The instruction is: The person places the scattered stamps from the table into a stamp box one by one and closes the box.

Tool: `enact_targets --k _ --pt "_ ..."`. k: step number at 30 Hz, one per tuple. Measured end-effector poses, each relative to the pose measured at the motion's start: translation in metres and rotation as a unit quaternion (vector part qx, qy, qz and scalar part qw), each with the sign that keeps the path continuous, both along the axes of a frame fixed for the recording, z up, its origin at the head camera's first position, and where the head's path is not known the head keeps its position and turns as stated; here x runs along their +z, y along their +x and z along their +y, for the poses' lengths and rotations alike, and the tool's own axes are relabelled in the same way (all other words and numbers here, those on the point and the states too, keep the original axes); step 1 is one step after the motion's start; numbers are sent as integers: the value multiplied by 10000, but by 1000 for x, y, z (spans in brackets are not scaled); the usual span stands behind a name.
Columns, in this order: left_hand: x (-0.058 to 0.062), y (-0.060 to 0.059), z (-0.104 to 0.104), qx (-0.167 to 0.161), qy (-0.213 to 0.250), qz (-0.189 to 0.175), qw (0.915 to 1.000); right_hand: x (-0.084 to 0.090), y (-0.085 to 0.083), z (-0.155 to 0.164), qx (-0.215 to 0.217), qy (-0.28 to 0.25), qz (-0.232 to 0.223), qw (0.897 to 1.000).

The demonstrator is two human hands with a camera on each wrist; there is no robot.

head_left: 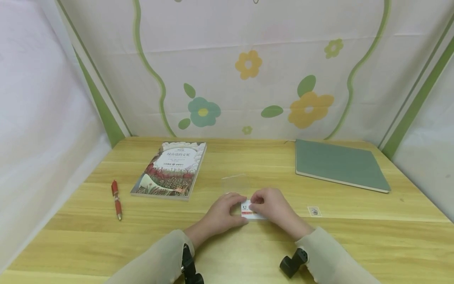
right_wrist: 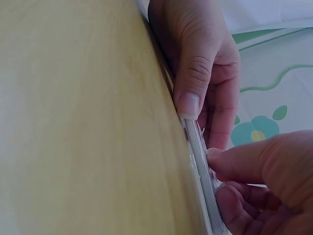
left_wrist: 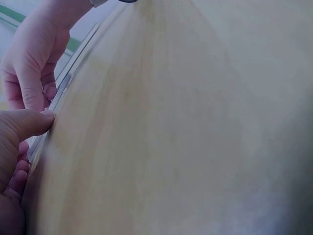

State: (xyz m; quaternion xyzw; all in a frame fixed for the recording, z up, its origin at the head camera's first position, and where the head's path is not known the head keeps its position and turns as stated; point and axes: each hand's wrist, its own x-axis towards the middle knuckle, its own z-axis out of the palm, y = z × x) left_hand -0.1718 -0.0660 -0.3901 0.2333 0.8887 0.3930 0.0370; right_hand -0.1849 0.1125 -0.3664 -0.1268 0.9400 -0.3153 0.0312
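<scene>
White card [head_left: 250, 211] lies flat on the wooden table [head_left: 354, 236], pinched between both hands: left hand [head_left: 223, 213] at its nine o'clock edge, right hand [head_left: 274, 209] at three o'clock, fingers curled onto it. A clear sleeve [head_left: 235, 184] sits at twelve o'clock.

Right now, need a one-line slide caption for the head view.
Both hands, left hand and right hand, pinch a small white card on the wooden table, between a book and a green notebook.

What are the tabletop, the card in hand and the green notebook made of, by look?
Tabletop: light wood or wood-look laminate, grain bands visible, matte.
Card: white printed card in what seems a clear plastic sleeve; edge looks translucent.
Green notebook: matte cover, probably card or faux leather.
</scene>
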Motion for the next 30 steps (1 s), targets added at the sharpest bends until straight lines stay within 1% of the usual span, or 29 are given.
enact_targets --k 5,11,15,18,21,24,30 --pt "0 0 0 -2 -15 14 10000 0 1 0 10 61 48 10000" --pt "-1 0 0 -19 -29 31 10000 0 1 0 -25 17 86 10000" --pt "-1 0 0 -15 -27 25 10000 1 2 1 -22 -70 71 9999" --pt "-3 -1 1 -5 -49 22 10000 3 2 7 -110 -195 65 9997" --pt "-4 -1 2 -5 -54 3 10000 10 1 19 -240 -293 123 9992" --pt "-6 -1 2 12 -38 -45 10000 20 2 35 -237 -407 189 9987" --pt "-5 0 1 72 -68 -45 9999 38 8 66 -87 -909 -113 9958"
